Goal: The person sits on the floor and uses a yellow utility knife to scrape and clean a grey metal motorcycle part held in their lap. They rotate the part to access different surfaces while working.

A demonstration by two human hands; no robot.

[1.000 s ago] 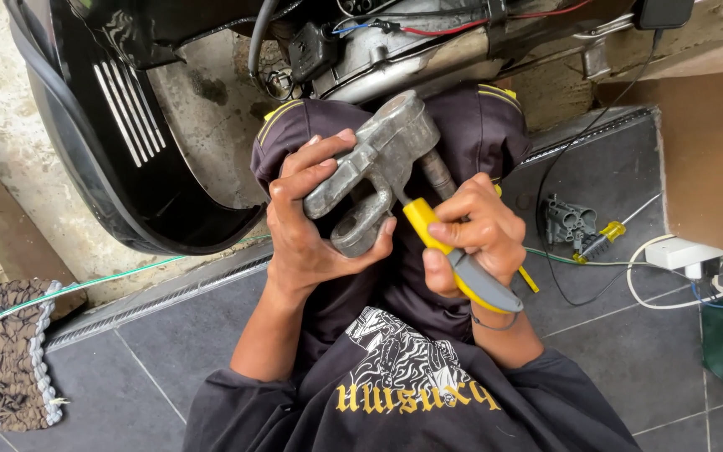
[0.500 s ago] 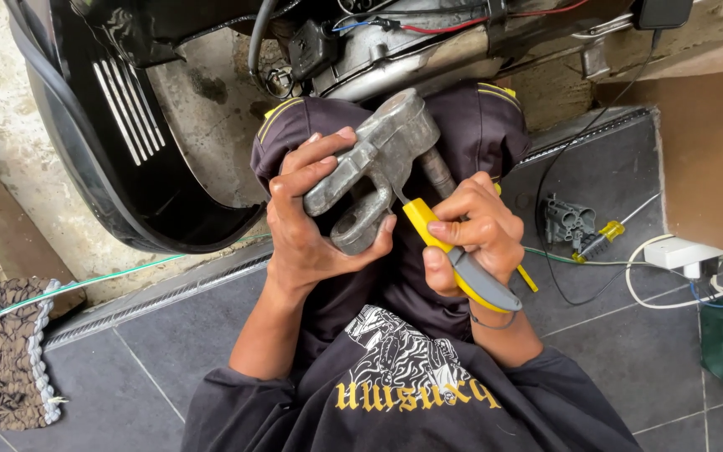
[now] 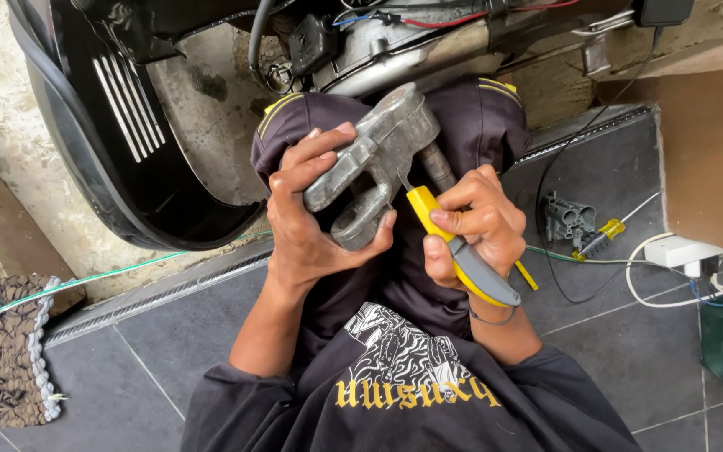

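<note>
Grey cast metal part (image 3: 371,163) is clamped in left hand (image 3: 315,222) grip above the lap. Yellow-grey tool (image 3: 455,247) is gripped by right hand (image 3: 474,230), tip set at the part's fork. Scraping or prying step judged underway; steady part hold needed next.

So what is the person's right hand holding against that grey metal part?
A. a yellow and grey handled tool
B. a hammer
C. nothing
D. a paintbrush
A: the right hand grips a yellow and grey handled tool, its tip at the metal part held by the left hand.
</note>
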